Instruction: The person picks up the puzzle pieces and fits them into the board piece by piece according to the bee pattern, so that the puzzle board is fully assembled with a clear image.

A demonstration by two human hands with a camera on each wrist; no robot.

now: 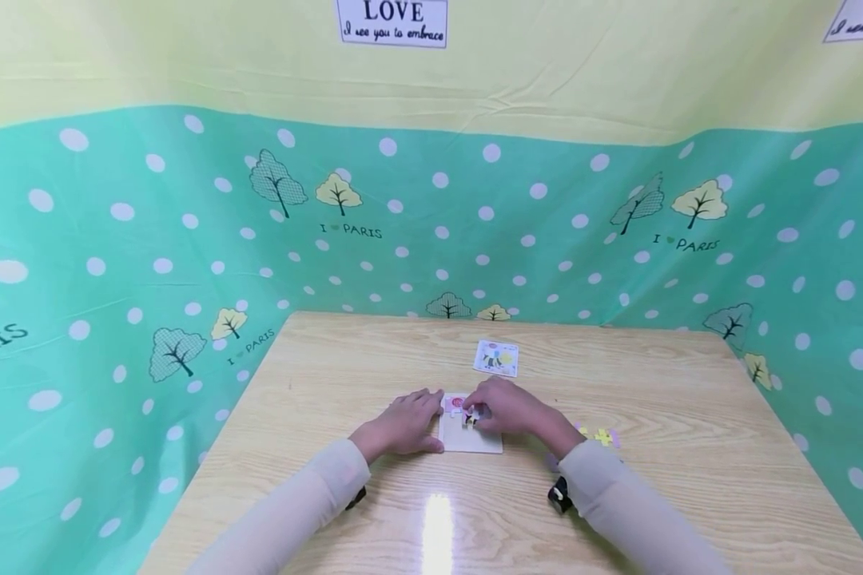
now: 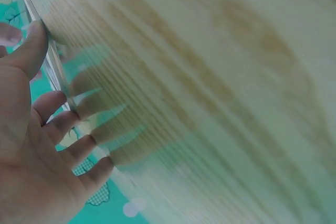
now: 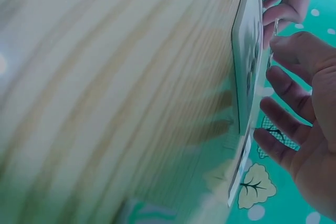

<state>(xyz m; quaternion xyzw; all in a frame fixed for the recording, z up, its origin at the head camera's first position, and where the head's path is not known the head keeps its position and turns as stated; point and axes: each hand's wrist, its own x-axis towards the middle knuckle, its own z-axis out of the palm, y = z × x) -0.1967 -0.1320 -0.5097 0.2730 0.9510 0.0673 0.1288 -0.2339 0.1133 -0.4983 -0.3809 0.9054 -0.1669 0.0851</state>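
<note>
The right grip (image 1: 507,406) pinches a small puzzle piece (image 1: 471,418) with dark marks between thumb and fingers, its other fingers spread clear in the right wrist view, probably so the piece can be turned and lined up with its picture side in sight. The piece hangs over or touches the puzzle board (image 1: 478,443); which of the two, I cannot tell. The board lies flat just under this grip, its near part bare and pale, which leaves room to work.

Just to the left, the left grip (image 1: 406,419) holds nothing; its fingers are spread along the board's left edge, thumb near the near corner, likely to keep the board from sliding. Between the two grips, at the board's far left, sit pieces with a red figure (image 1: 457,402), perhaps a start for matching edges.

Beyond the right grip, a picture card (image 1: 496,358) lies face up, seemingly placed as a reference within easy glance. To the right of that grip, past its wrist, loose yellow and purple pieces (image 1: 604,437) lie on the tabletop (image 1: 690,479), apparently kept near for reaching yet off the board
</note>
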